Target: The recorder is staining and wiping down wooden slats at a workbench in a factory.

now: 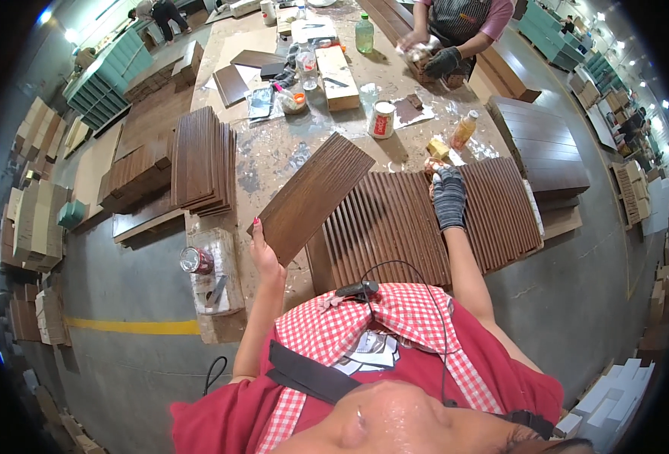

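My bare left hand [267,256] grips the lower left end of a dark brown wood plank [315,198], which it holds tilted above the table. My right hand [449,198], in a grey knit glove, is closed on a crumpled, stained rag [430,168]. That hand rests at the far edge of a long row of brown planks [395,227] set closely on edge. The held plank's right side overlaps the left part of this row. Just beyond the rag lie a yellow sponge-like block [438,147] and a small bottle of amber liquid [464,129].
Leaning planks [202,163] stand at the table's left edge, with a red can [196,260] nearer me. A white can [382,119], a wood block [337,78] and a green bottle [364,34] stand farther back. Across the table, a co-worker's gloved hand [443,62] handles a rag.
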